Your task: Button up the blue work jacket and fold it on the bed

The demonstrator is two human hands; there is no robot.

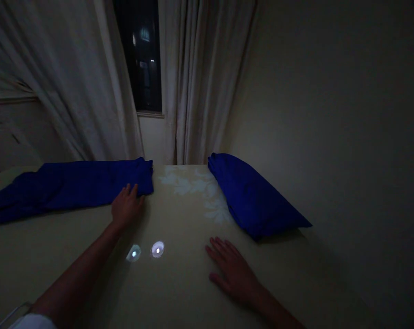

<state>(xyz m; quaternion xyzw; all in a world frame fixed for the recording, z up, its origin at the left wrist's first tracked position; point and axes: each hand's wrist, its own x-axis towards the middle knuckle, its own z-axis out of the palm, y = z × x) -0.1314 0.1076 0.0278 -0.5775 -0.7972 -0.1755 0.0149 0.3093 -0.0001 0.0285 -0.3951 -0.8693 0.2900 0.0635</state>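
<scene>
A pale bed sheet (179, 292) with a faint flower print covers the bed in a dim room. My left hand (126, 206) reaches forward, its fingers on the near edge of a flat blue pillowcase (72, 185) lying across the bed's left side; whether the fingers grip the cloth I cannot make out. My right hand (232, 269) rests flat on the sheet with fingers spread, holding nothing. A filled blue pillow (251, 196) lies just beyond it at the right, against the wall.
Two small bright light spots (147, 251) show on the sheet between my arms. White curtains (193, 77) hang behind the bed around a dark window (141, 55). A plain wall (330, 114) runs along the bed's right side.
</scene>
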